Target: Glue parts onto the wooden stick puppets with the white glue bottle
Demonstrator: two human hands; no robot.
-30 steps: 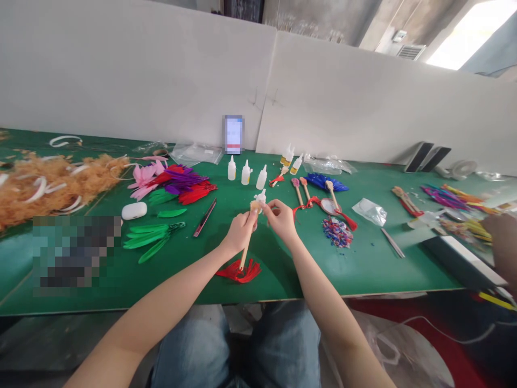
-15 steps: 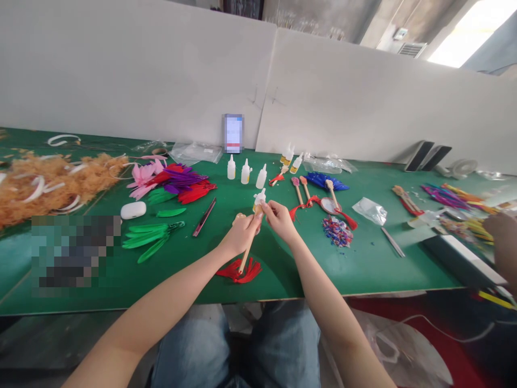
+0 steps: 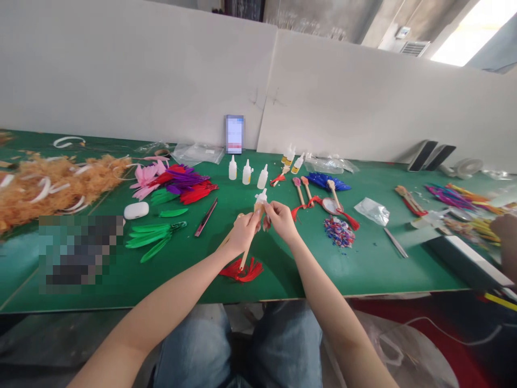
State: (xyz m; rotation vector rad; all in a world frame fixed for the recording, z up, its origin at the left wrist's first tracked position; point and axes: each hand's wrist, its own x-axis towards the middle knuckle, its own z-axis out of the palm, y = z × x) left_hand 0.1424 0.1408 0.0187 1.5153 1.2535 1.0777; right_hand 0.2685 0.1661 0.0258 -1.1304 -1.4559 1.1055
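Left hand [image 3: 241, 235] fingers clamped on wooden stick [image 3: 247, 249]; right hand [image 3: 279, 220] fingers pinching glue bottle [image 3: 260, 198] at stick's 12 o'clock tip. Gluing apparently underway; feathers [image 3: 153, 235] at 9 o'clock on bench [image 3: 363, 269] unattached.

On the table [image 3: 363, 269], three glue bottles [image 3: 246, 173] stand far of centre, a phone [image 3: 235, 134] behind them. Feathers [image 3: 177, 183] lie to their left, an earbud case [image 3: 136, 210] nearer left, and bead scraps [image 3: 338, 231] right.

Green table [image 3: 283, 269]: bare strip lying open left and right of the red tassel [image 3: 241, 271]. Beyond the tassel, glue bottles [image 3: 246, 173] standing in the way; green feathers [image 3: 151, 237] blocking the far left.
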